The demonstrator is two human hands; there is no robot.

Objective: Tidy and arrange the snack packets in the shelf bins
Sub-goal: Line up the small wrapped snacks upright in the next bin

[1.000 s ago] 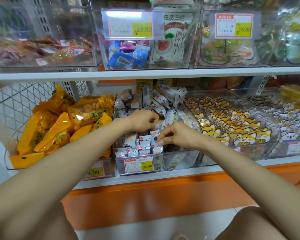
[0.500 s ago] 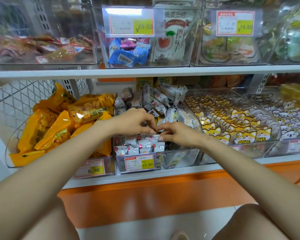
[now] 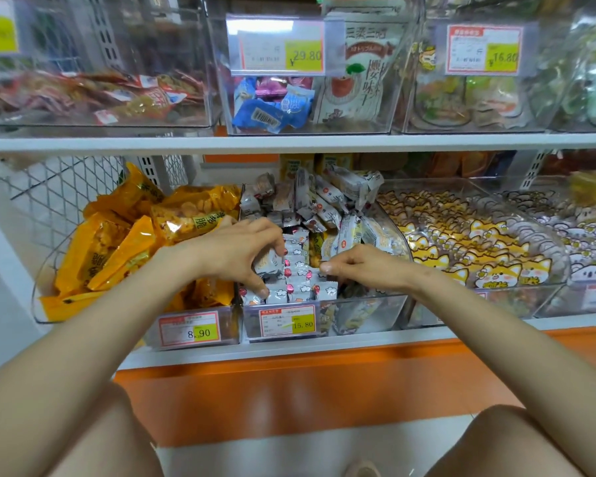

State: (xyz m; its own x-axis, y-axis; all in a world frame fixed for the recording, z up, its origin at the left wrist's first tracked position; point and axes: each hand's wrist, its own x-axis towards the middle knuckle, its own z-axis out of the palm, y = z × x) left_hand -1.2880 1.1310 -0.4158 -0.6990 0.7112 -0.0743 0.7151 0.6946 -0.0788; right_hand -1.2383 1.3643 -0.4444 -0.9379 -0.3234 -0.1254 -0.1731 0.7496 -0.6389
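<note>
A clear middle bin point(image 3: 369, 313) on the lower shelf holds many small grey-white snack packets point(image 3: 298, 270), some standing in rows at the front, others piled loose behind. My left hand point(image 3: 234, 251) reaches in from the left and grips one of these packets point(image 3: 267, 265) between thumb and curled fingers. My right hand point(image 3: 358, 265) hovers at the bin's right side with fingers curled and thumb tip pointing left; whether it pinches a packet is hidden.
Yellow-orange snack bags point(image 3: 124, 246) fill the left bin. Cat-face packets point(image 3: 461, 249) fill the bin to the right, with more beyond. The upper shelf point(image 3: 289, 142) carries clear boxes with price tags. An orange base panel point(image 3: 289, 394) runs below.
My left hand has moved left and down onto a front-row packet. My right hand has drawn slightly right, so the two hands have parted. The view has come closer.
</note>
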